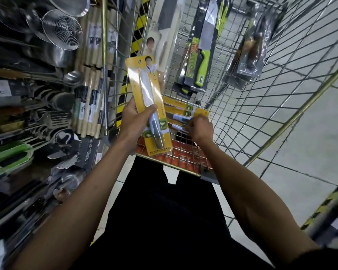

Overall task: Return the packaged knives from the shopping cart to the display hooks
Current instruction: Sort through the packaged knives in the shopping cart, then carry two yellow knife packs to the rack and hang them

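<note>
My left hand (134, 118) grips a yellow packaged knife (144, 90) by its lower half and holds it up over the near end of the wire shopping cart (261, 114). My right hand (200, 126) reaches into the cart and pinches another yellow knife pack (183, 112) that lies on a small pile of the same packs. Further in the cart lean a green-handled knife pack (200, 55), a dark clear-wrapped knife pack (250, 49) and a pale boxed knife (160, 36).
The display rack on the left carries wire strainers (61, 30), steel ladles (72, 77), rolling pins (90, 106) and other utensils. The cart's orange child-seat flap (183, 156) is just in front of my body. Grey tiled floor (310, 133) lies to the right.
</note>
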